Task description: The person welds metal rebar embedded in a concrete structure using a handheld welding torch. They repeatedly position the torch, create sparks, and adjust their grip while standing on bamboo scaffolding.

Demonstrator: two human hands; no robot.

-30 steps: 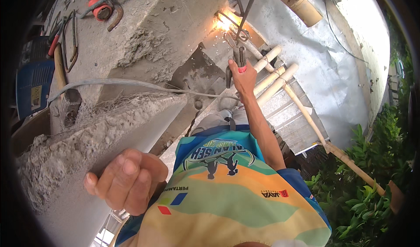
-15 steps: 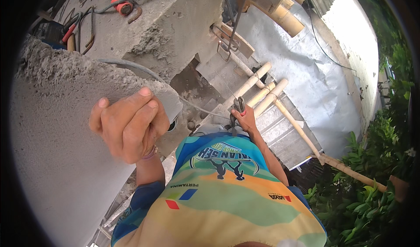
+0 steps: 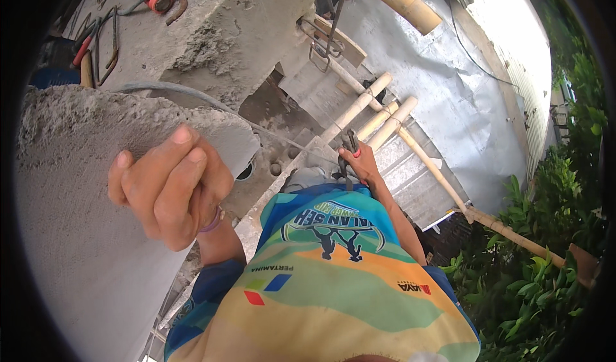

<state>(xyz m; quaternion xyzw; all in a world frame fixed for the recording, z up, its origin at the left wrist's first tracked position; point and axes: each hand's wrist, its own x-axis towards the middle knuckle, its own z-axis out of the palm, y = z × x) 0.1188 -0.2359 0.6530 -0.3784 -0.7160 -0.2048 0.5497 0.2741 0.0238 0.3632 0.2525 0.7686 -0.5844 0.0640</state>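
My left hand (image 3: 176, 189) is raised in front of the grey concrete wall (image 3: 83, 202), near its broken top edge. Its fingers are curled inward with the tips pointing up; whether anything sits inside them is hidden. In front of my waist, my right hand (image 3: 363, 163) is closed round a pair of dark metal pliers (image 3: 349, 145), their upper end sticking out above the fist. A grey cable (image 3: 192, 94) lies along the wall's top and runs down toward the pliers. Bent steel rods (image 3: 324, 54) stick out beyond my right hand.
Bamboo poles (image 3: 357, 109) cross over planks to the right, one reaching leafy plants (image 3: 526, 298). Behind them spreads a crumpled metal sheet (image 3: 436, 99). On the rough concrete at the far left lie a red-orange tool (image 3: 157, 1) and red-handled tools (image 3: 81, 51). A gap drops between concrete and bamboo.
The view has tilted, so the surroundings sit higher and further left. My left hand has shifted slightly left along the wall, fingers still curled. My right hand keeps its hold on the pliers.
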